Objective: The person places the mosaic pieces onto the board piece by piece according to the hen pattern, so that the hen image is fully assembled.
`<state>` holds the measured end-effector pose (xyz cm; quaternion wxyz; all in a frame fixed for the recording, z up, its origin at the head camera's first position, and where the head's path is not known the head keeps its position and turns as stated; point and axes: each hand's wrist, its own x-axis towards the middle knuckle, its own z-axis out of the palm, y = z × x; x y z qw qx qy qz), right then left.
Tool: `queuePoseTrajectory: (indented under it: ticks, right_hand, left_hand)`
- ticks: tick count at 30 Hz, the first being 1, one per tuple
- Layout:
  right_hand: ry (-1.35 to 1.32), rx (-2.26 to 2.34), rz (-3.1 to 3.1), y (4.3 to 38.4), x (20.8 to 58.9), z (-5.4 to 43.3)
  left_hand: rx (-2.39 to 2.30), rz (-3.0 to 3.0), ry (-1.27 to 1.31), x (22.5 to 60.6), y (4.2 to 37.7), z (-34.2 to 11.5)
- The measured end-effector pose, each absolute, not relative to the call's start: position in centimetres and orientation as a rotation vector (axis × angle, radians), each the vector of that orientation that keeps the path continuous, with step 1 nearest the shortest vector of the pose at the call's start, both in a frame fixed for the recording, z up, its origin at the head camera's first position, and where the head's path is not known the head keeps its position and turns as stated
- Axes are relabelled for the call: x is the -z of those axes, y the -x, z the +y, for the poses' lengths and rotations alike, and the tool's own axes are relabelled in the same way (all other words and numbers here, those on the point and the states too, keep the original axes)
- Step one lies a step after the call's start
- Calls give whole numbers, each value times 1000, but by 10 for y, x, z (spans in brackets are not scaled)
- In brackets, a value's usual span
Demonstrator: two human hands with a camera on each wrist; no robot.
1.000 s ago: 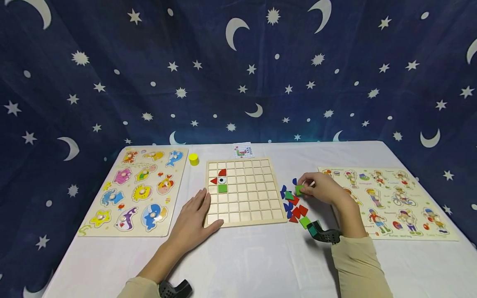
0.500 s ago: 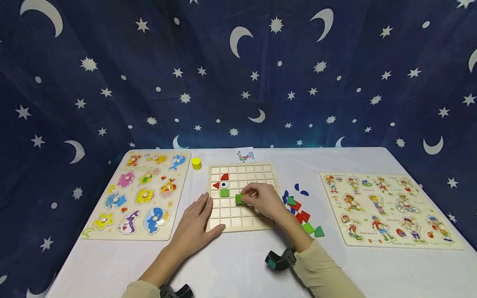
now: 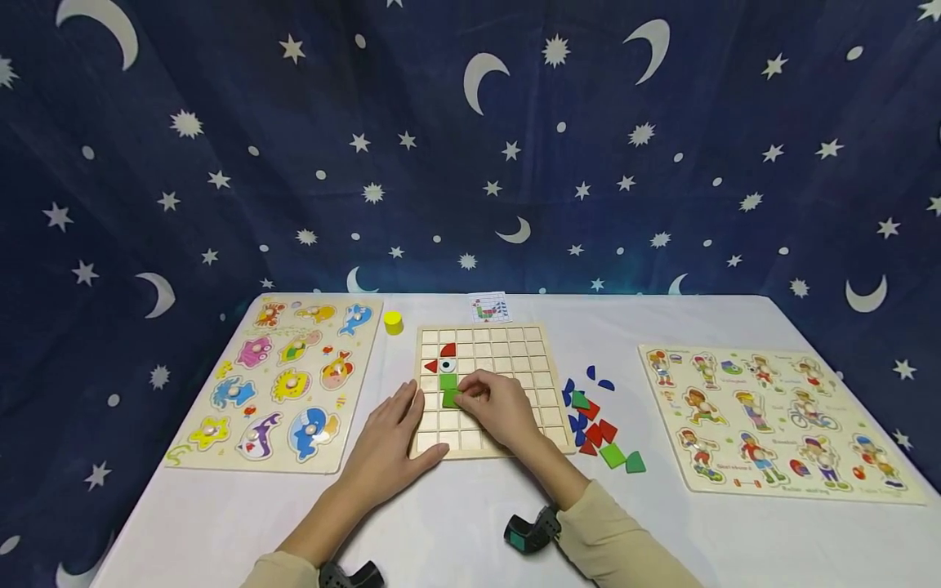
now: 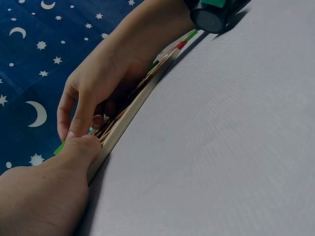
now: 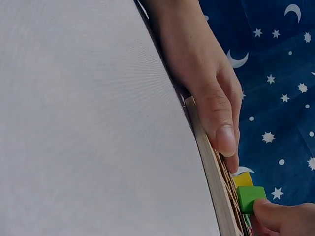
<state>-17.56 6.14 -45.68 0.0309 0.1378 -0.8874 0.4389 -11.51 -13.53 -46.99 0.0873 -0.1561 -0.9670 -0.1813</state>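
Observation:
In the head view my right hand (image 3: 500, 408) is over the wooden grid board (image 3: 507, 445), pinching a green square tile (image 3: 449, 398) between thumb and fingers. That tile is just below another green square (image 3: 448, 381) set in the grid. Above them lie a white eye tile (image 3: 447, 365), a red triangle (image 3: 430, 367) and a red quarter-round (image 3: 448, 350). The right wrist view shows the pinched green tile (image 5: 250, 199) tilted above the board's cells. My left hand (image 3: 390, 441) rests with extended fingers along the board's left edge, its thumb at the front-left corner.
Loose red, blue and green tiles (image 3: 606, 431) lie right of the board. A sea-animal puzzle (image 3: 345, 327) is at left, a sports puzzle (image 3: 662, 441) at right. Behind the board stand a yellow cylinder (image 3: 393, 322) and a small picture card (image 3: 488, 307).
My right hand has picked a green square from the loose tiles and carried it left over the board to below the placed green square. The left hand stays at the board's edge.

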Motion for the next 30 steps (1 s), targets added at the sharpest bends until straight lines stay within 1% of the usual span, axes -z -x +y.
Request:
queuePoseTrajectory:
  ticks: [16,30]
  right_hand:
    - [-491,-1129,-2743,177,463,59]
    - [-550,-1032,-2789,177,460,61]
  left_hand:
    - [542,-2882,461,469,114,-135]
    - [542,-2910,465,468,116,-135]
